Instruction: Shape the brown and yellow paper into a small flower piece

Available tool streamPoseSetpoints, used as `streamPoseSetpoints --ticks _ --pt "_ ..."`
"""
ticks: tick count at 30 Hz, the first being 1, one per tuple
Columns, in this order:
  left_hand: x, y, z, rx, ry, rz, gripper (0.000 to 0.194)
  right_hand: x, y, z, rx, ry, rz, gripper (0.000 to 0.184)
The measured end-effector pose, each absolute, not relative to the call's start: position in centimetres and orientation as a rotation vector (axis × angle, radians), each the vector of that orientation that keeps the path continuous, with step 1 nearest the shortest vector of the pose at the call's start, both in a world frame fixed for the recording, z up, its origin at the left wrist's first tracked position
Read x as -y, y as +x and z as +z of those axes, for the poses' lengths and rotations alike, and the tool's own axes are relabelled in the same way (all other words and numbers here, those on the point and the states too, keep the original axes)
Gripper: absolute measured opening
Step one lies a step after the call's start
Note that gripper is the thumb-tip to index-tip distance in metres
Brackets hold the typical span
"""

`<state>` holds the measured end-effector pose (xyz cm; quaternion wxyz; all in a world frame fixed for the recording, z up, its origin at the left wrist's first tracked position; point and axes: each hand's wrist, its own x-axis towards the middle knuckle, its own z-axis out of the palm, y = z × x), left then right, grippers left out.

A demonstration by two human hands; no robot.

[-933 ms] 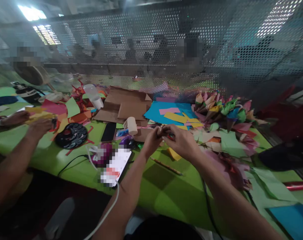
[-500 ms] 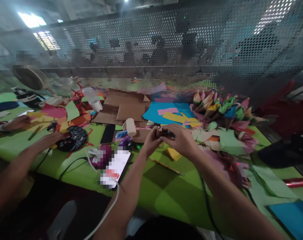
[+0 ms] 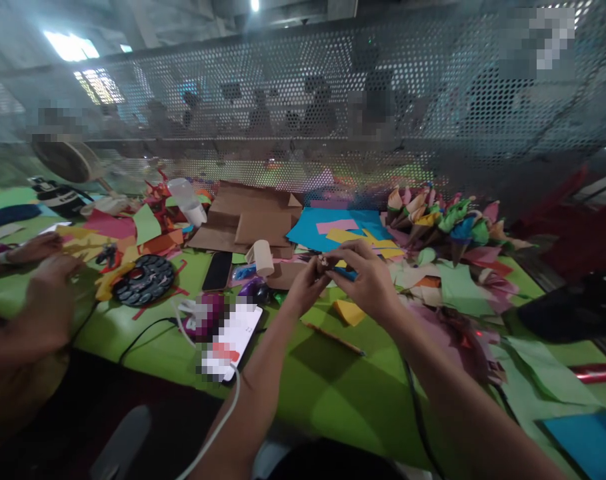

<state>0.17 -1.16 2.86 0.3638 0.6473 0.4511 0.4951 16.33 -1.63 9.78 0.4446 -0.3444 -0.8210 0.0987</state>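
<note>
A smooth green bench runs beneath a grey perforated metal screen at the far side. Mid-bench, the left hand and right hand pinch a small brown-and-cream piece. A co-worker's hand, earlier over the round black tray, is now left of it.

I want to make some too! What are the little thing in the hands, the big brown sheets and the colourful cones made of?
Little thing: too small to be sure; pale and crumpled, perhaps paper.
Brown sheets: probably card or stiff paper; dull, flat, straight-edged.
Colourful cones: likely matte paper, rolled, with thin edges.
</note>
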Motion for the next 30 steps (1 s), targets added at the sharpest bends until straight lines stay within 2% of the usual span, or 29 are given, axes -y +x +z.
streamPoseSetpoints --ticks 5,10,19,25,28,30 --pt "0.9 0.0 2.2 -1.088 1.642 1.309 0.026 1.8 16.0 9.4 2.072 -0.796 0.211 0.021" --pt "0.5 0.0 1.4 -1.100 1.625 1.359 0.026 2.1 15.8 9.3 2.093 -0.854 0.168 0.030" --pt "0.3 0.2 1.6 -1.114 1.602 1.339 0.022 1.7 15.8 9.0 2.052 -0.837 0.059 0.022" --pt "0.4 0.2 1.6 -1.160 1.623 1.307 0.021 1.6 15.8 8.8 2.227 -0.869 -0.113 0.021" --pt "0.4 0.2 1.6 -1.171 1.618 1.315 0.022 1.7 15.5 8.8 2.233 -0.916 -0.057 0.020" --pt "0.6 0.2 1.9 -1.124 1.589 1.349 0.026 1.6 15.5 8.9 2.187 -0.883 0.099 0.019"
